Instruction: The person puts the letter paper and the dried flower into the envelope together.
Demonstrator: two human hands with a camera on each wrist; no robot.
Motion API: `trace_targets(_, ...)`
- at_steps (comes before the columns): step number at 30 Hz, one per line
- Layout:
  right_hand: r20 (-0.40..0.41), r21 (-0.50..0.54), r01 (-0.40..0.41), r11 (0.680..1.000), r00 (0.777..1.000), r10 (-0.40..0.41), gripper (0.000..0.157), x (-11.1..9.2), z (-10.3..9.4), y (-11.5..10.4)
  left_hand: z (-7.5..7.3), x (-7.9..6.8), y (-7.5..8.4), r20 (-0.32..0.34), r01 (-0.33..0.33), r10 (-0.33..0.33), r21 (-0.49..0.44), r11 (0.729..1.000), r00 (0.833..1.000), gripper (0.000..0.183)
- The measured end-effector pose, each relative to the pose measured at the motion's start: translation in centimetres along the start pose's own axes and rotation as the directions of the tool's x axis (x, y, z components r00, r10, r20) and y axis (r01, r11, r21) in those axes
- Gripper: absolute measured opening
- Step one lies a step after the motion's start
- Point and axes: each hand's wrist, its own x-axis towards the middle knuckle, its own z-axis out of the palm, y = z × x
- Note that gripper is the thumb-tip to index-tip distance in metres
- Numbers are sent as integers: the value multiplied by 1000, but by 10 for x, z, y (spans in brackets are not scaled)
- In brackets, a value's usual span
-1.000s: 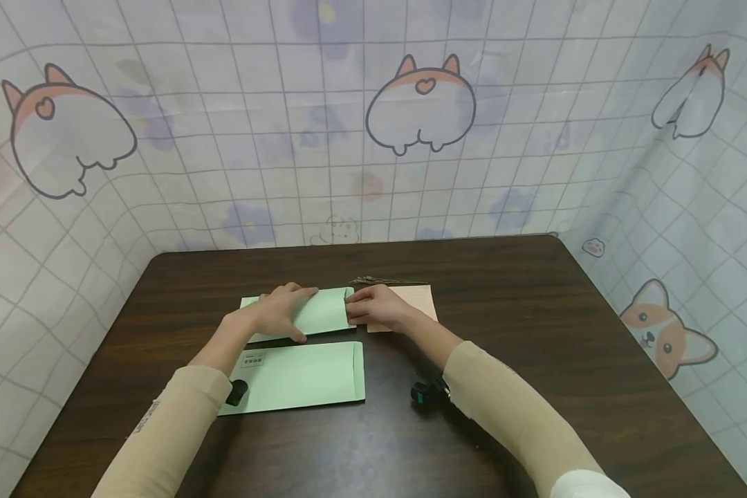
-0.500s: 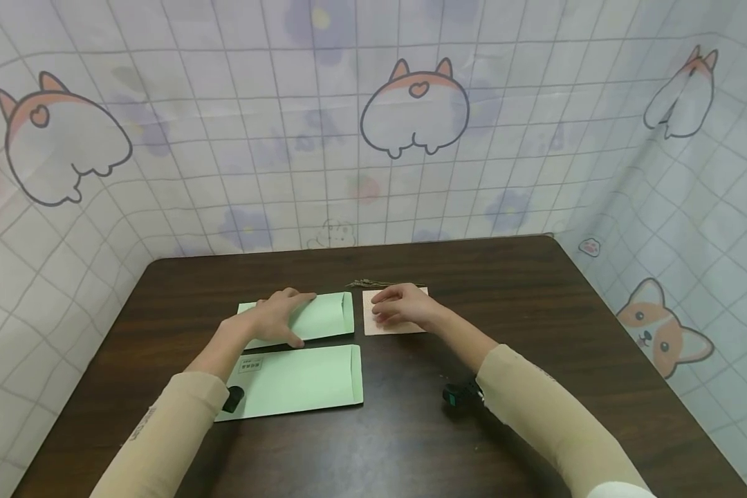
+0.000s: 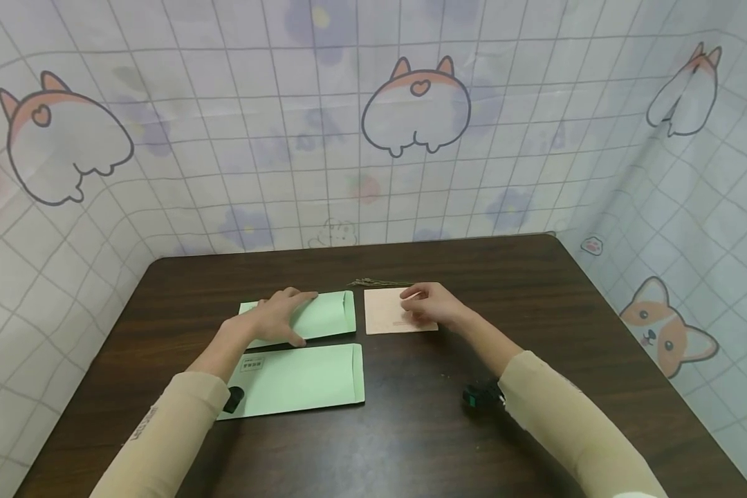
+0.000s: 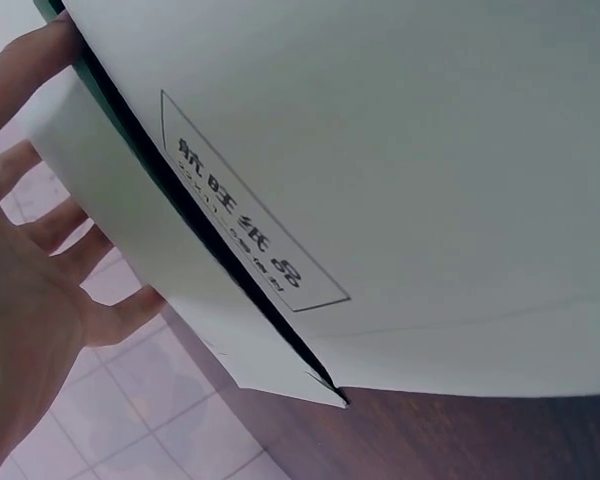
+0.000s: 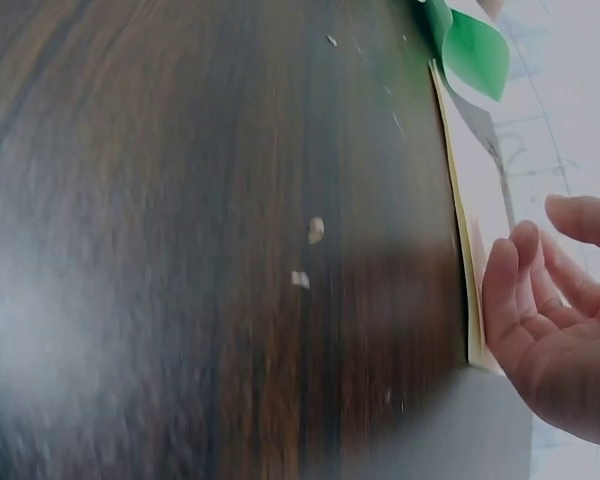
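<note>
Two light green envelopes lie one behind the other on the left of the table. My left hand (image 3: 277, 319) rests with spread fingers on the far envelope (image 3: 328, 315). The near envelope (image 3: 301, 380) has a printed box of characters, which fills much of the left wrist view. To the right of the far envelope is a flat pale peach piece of paper or card (image 3: 382, 312). Over its right end is my right hand (image 3: 434, 304), fingers loosely bent. In the right wrist view its thumb stands apart from the fingers (image 5: 500, 285), which overlap the card's edge; nothing shows between them.
A thin dried sprig (image 3: 373, 282) lies just behind the card. Small pale crumbs (image 5: 316, 230) are scattered on the dark wooden table (image 3: 398, 443). A black wrist device (image 3: 482, 395) sits under the right forearm. Patterned cloth walls (image 3: 286, 180) stand behind and beside the table.
My right hand has left the flap end of the far envelope and moved right across the card to its right end, uncovering the card's left part. The left hand has stayed put.
</note>
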Motion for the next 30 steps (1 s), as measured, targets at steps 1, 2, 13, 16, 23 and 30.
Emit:
trace_targets(1,-12,-11,1,1000,1000,-1,39,0,-2,2,0,0,0,-2,-4,4,2,1000,1000,99)
trace_targets(2,-26,-20,-2,1000,1000,1,39,-1,-5,3,0,0,-1,-2,-5,5,3,1000,1000,100)
trace_targets(13,-152,-99,-53,994,988,38,38,-2,-25,11,0,1,0,4,-2,2,15,1000,1000,101)
trace_targets(16,-170,-109,-74,991,984,55,41,0,-28,12,0,2,1,6,0,0,20,1000,1000,101)
trace_targets(23,-188,-158,-84,984,981,53,51,4,-30,14,-3,1,3,14,14,-14,15,1000,1000,101)
trace_targets(30,-219,-275,-70,959,976,9,50,5,-26,15,-3,2,2,16,11,-11,16,1000,1000,101)
